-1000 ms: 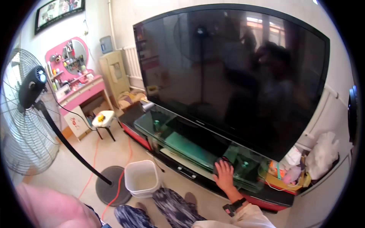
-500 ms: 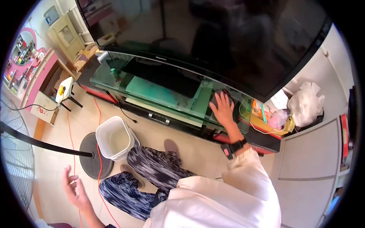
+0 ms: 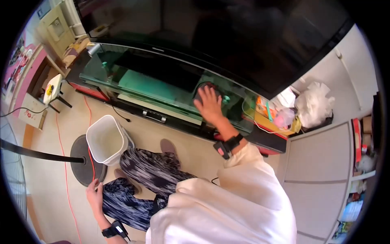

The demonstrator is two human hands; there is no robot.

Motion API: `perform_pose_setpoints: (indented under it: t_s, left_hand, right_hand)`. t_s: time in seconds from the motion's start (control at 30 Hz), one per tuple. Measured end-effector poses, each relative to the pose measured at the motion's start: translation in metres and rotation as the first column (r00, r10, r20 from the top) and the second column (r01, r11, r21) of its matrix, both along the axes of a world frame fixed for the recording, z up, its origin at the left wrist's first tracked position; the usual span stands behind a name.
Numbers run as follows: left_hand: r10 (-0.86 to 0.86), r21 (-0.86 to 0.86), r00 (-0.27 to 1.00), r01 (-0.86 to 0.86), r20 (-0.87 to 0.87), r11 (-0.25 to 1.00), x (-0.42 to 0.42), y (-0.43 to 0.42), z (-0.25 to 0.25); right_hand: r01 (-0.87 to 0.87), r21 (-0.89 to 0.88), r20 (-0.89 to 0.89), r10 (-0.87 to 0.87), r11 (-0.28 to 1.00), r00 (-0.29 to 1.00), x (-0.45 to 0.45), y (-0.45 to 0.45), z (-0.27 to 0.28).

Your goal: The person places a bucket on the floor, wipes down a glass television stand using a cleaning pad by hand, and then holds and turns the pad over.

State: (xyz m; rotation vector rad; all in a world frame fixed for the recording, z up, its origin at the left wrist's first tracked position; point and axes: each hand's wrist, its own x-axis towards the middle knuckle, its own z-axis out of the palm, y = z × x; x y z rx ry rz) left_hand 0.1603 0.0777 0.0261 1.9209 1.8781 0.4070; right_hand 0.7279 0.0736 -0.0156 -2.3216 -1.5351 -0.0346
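Observation:
My right hand [image 3: 209, 105] lies with fingers spread on a dark cloth-like item [image 3: 202, 87] on the glass shelf [image 3: 162, 87] of the TV stand. The item is mostly covered by the hand. Lower left, my left hand [image 3: 95, 196] hangs beside my knee, near the red cord and the fan base, its fingers slightly bent and partly apart, with nothing visible in them. Above the shelf stands a large dark television [image 3: 211, 36]. A white bin [image 3: 106, 140] is on the floor in front of the stand.
The round fan base [image 3: 83, 162] and a red cord [image 3: 67, 183] are on the floor at left. A small stool [image 3: 53, 90] stands near the pink dresser [image 3: 30, 67]. At right are a yellow box [image 3: 266, 122], a white plastic bag [image 3: 315, 105] and a cabinet [image 3: 319, 162].
The view has tilted down and shifted right. My right hand has slid left along the glass with the dark item. My left hand has come into view and moved in beside my knee.

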Motion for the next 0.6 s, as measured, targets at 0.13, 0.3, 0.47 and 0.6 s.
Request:
perform_pose_setpoints:
  t_s: [0.13,0.3,0.47,0.6]
  left_hand:
    - [0.018,-0.149,0.996,-0.031,-0.088,0.988,0.003,0.009,0.008]
    - [0.073,-0.265,0.973,-0.131,-0.220,0.955,0.001,0.010,0.007]
    - [0.052,-0.139,0.961,-0.092,-0.270,0.986,0.014,0.005,0.016]
    - [0.073,-0.178,0.968,-0.118,-0.239,0.977,0.019,0.007,0.017]
  right_hand:
    - [-0.160,-0.034,0.038,0.162,0.986,0.986,-0.003,-0.073,0.015]
    - [0.193,0.130,0.133,-0.210,0.973,0.969,0.093,-0.138,-0.008]
    - [0.422,0.112,0.241,-0.436,0.900,0.867,0.104,-0.126,-0.026]
    - [0.173,0.094,0.161,-0.187,0.980,0.969,0.042,-0.095,-0.003]
